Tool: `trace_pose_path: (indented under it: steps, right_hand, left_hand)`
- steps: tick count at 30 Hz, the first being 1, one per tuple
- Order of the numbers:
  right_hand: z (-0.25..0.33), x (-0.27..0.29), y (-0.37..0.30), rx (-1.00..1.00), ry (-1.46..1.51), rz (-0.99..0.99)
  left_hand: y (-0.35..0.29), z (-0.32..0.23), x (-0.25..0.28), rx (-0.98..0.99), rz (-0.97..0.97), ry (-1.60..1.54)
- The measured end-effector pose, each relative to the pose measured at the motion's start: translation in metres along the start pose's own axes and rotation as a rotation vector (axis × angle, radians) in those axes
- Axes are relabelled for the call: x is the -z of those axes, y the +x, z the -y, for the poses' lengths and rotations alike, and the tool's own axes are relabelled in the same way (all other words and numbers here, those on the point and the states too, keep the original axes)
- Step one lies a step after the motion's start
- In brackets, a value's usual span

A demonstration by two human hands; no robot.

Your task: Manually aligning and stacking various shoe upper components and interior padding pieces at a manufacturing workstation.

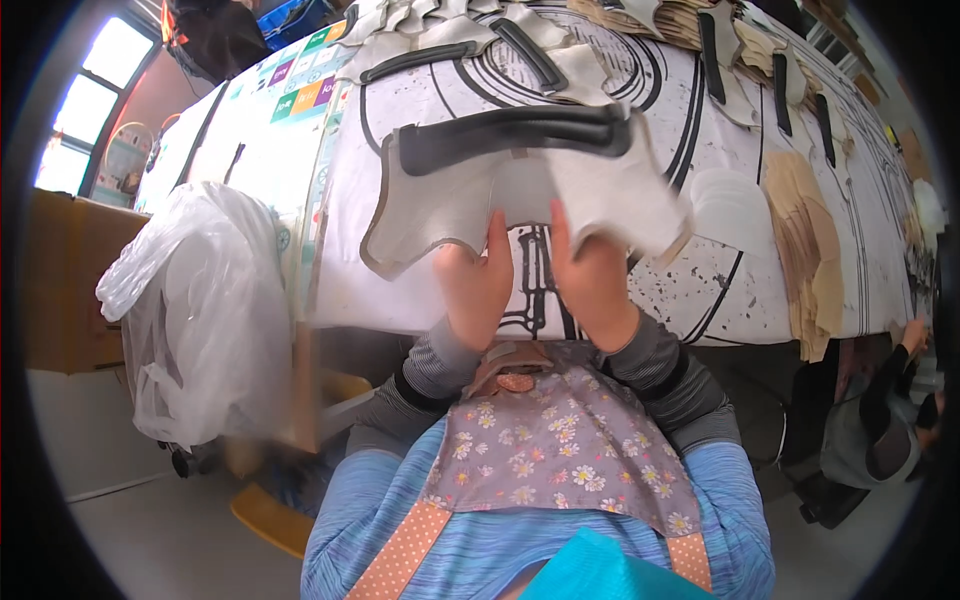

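Above the near side of the table I hold up a cream shoe upper piece (430, 210) with a black padded collar (510, 138) along its far edge. My left hand (478, 290) grips the left wing, thumb pointing up and fingers hidden behind the material. On the other wing, my right hand (595, 288) grips in the same way, its fingers also out of sight. The right wing is smeared by motion. Just beyond lie similar uppers with black collars (530, 55) (418, 62).
Stacked beige cut pieces (805, 250) and white rounded pieces (728, 212) lie to the right. More uppers (720, 60) fill the far side. A clear plastic bag (205, 320) and a cardboard box (75, 285) stand left. Another person's hand (914, 336) shows at far right.
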State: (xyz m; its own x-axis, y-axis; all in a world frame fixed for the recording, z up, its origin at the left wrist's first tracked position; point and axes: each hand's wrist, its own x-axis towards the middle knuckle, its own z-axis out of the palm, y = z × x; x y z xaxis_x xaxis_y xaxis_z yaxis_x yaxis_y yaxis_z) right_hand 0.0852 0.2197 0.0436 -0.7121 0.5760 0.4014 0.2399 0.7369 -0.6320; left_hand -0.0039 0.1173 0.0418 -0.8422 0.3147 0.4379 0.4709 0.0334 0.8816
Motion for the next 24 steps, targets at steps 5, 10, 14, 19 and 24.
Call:
trace_pose_path:
  steps: [5, 10, 14, 19, 24]
  right_hand:
    - [0.017, 0.015, 0.028, -0.455, 0.785, -0.044]
    - [0.04, 0.002, 0.022, 0.363, 0.243, -0.18]
    - [0.026, -0.003, 0.029, 0.111, 0.155, 0.049]
    - [0.02, -0.026, 0.024, 0.164, 0.162, 0.024]
    - [0.01, -0.047, 0.055, -0.122, 0.75, 0.095]
  left_hand:
    - [0.009, -0.004, 0.011, 0.29, -0.093, -0.332]
    - [0.002, 0.017, 0.008, 0.141, -0.103, -0.141]
    - [0.005, 0.025, 0.012, 0.188, -0.229, -0.242]
    - [0.006, 0.026, 0.021, 0.136, -0.186, -0.07]
    - [0.049, 0.028, 0.055, 0.344, -0.149, -0.422]
